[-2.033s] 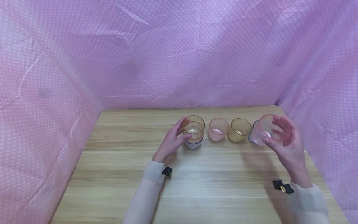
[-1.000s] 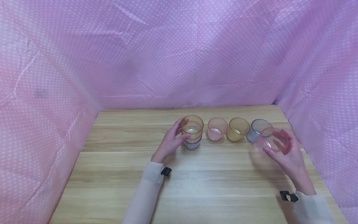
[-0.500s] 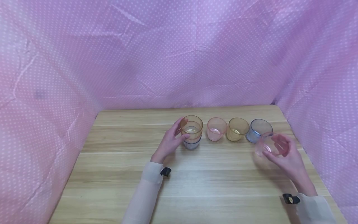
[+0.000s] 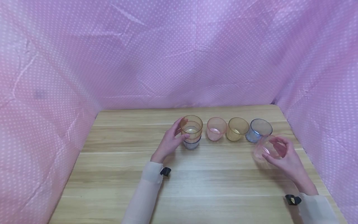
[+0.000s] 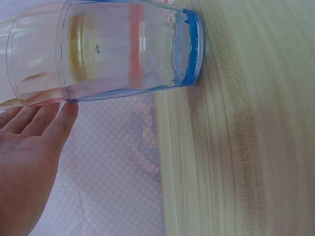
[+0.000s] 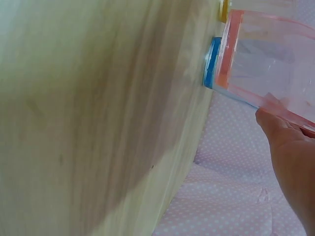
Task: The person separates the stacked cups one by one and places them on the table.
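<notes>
from the head camera, a wood-grain tabletop (image 4: 218, 180) sits in front of a pink cloth (image 4: 167, 56) with white dots, which rises behind it and along both sides. the left hand (image 4: 171, 140) is curled round a stack of cups (image 4: 192, 132), thumb on the near side and fingers behind. the stack is upright on the tabletop, amber at the top, pink in the middle, blue at the bottom. to its right, three see-through cups stand mouth up in a row: a standing pink cup (image 4: 215, 130), a standing amber cup (image 4: 236, 132) and a standing blue cup (image 4: 256, 132). the right hand (image 4: 288, 161), well apart from the left, grips a held pink cup (image 4: 263, 149) just in front of the blue one, overlapping its lower edge in this view. pale sleeves cover both forearms.

from the left wrist, the stack appears sideways, its blue base against the tabletop. amber and red bands show through the walls, and the left fingertips touch the side near a rim.

from the right wrist, a fingertip presses the wall of the held pink cup. a blue base and an amber base show beyond it; whether the held cup touches the tabletop, i cannot tell.
</notes>
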Available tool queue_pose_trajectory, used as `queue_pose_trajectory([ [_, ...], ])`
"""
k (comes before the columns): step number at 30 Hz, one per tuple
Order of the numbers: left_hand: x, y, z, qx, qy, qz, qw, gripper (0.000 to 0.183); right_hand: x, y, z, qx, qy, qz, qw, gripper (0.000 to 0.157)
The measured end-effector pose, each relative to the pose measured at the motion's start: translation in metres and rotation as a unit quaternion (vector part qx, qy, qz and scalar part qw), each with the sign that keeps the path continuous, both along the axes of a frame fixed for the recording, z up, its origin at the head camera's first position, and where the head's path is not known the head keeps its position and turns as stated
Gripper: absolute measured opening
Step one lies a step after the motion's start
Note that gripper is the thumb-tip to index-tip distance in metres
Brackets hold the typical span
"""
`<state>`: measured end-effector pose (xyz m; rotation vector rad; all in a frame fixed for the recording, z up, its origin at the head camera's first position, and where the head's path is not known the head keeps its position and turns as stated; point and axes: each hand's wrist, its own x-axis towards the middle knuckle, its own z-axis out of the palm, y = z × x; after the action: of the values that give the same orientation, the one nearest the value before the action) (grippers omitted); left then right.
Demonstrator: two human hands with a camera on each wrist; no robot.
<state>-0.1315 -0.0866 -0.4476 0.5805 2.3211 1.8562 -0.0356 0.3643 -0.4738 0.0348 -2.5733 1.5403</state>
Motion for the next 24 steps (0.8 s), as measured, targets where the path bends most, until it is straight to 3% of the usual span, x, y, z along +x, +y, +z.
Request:
queue_pose_trajectory([
  [24,-0.0001,0.0009,-0.0012,0.003,0.007,0.001,1.0000,0.075,-0.0030,0.0063,-0.0098,-0.027,-0.030,0.013,0.999,0.079],
])
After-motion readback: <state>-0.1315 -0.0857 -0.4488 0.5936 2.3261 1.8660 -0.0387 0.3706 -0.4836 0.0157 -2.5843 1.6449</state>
